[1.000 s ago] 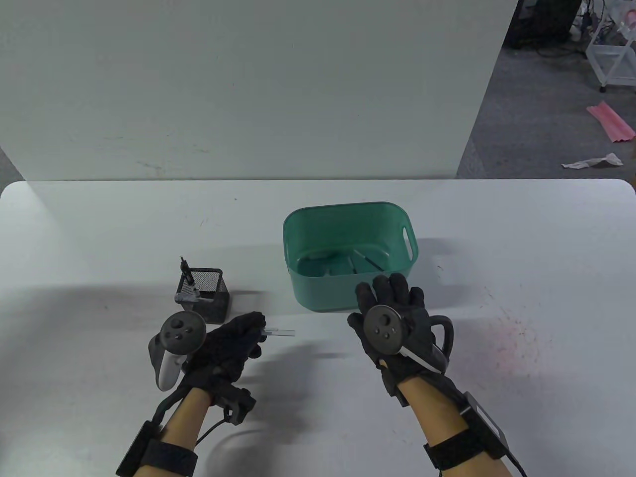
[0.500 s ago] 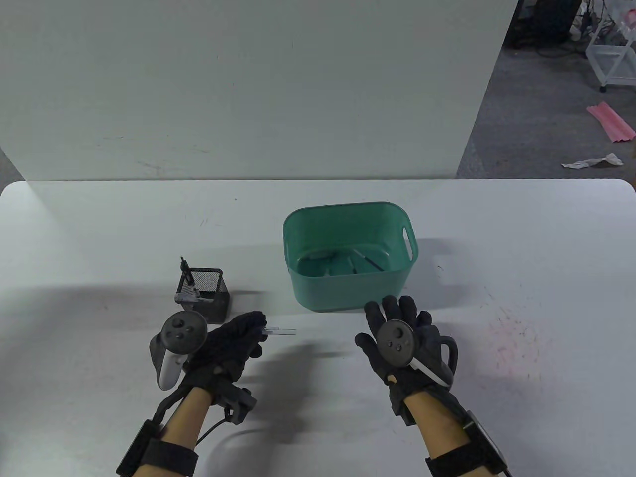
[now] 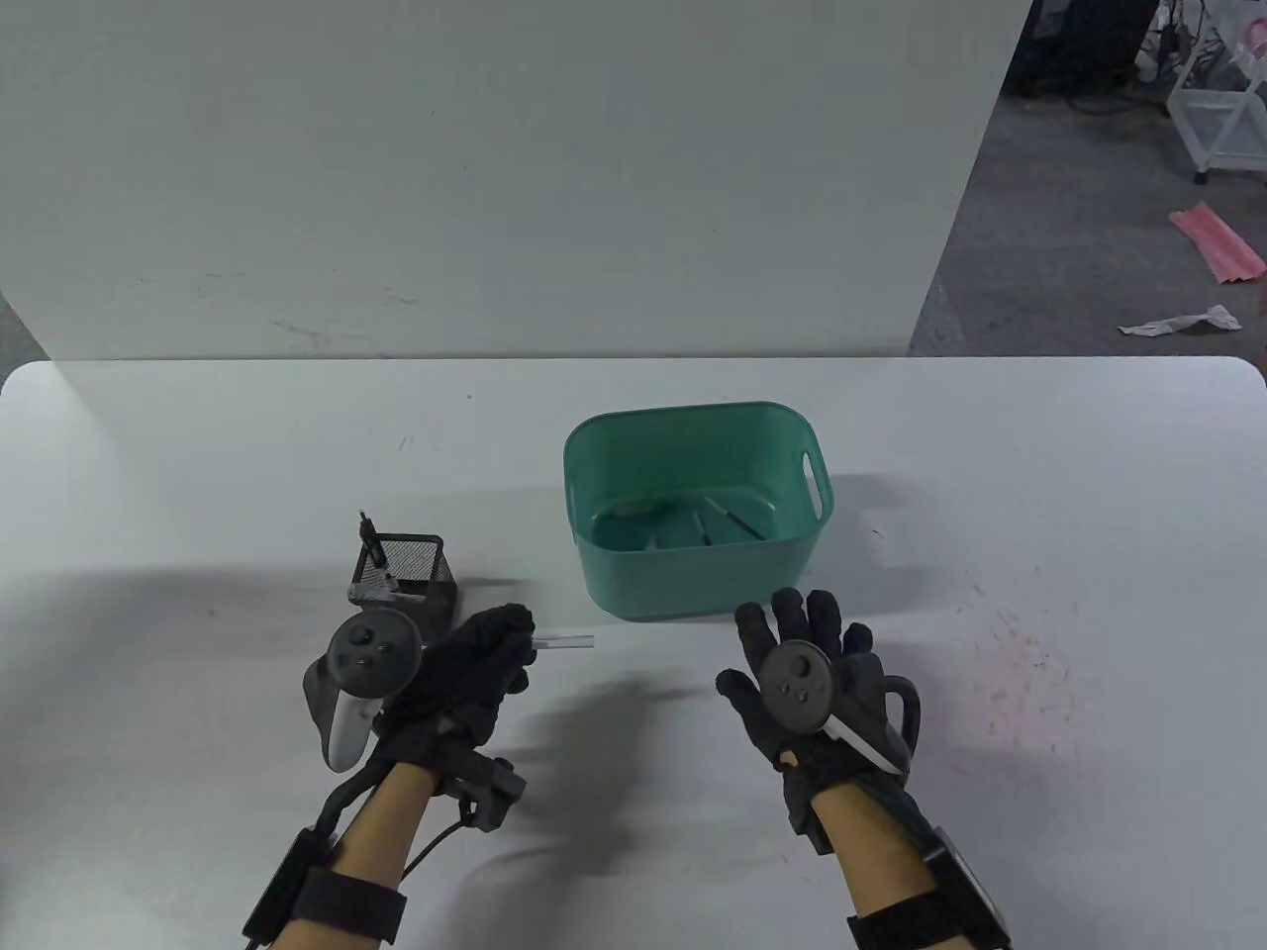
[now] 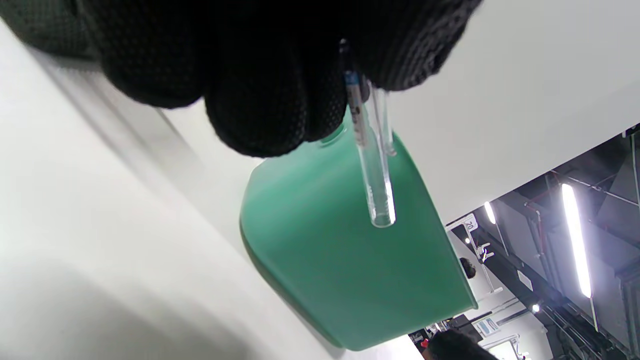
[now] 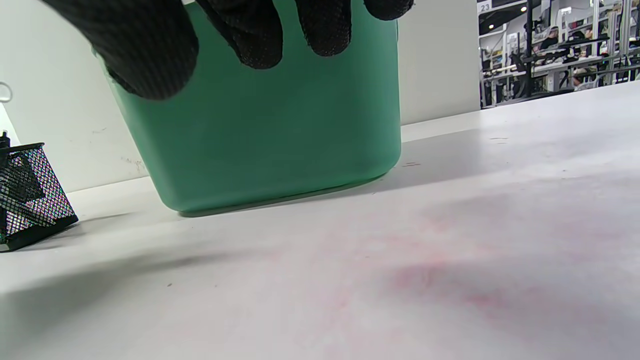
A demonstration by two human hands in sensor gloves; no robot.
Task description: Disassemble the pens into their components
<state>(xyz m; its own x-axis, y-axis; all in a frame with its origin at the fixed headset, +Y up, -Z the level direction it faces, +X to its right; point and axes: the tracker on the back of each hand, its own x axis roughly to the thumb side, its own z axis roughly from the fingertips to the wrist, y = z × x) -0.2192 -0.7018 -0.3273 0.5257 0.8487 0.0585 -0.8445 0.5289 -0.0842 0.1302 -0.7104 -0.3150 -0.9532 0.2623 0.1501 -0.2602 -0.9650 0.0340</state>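
My left hand (image 3: 485, 658) grips a clear pen barrel (image 3: 564, 642) whose free end points right toward the green bin (image 3: 594, 574). In the left wrist view the clear pen barrel (image 4: 374, 170) hangs out of my curled fingers (image 4: 270, 100), its open end in front of the green bin (image 4: 340, 260). My right hand (image 3: 807, 643) hovers open and empty just in front of the bin, fingers spread. A few pen parts (image 3: 728, 520) lie on the bin floor. A black mesh pen holder (image 3: 408, 584) left of the bin has a pen (image 3: 374, 546) standing in it.
The white table (image 3: 1039, 515) runs wide to the right, with a faint pink stain (image 3: 1010, 673). A white wall panel (image 3: 495, 178) stands along its far edge. In the right wrist view the mesh holder (image 5: 30, 195) sits left of the green bin (image 5: 280, 135).
My right hand drew back from over the bin's front rim toward me and slightly right. My left hand lifted a little with the clear barrel, moving it slightly up and right.
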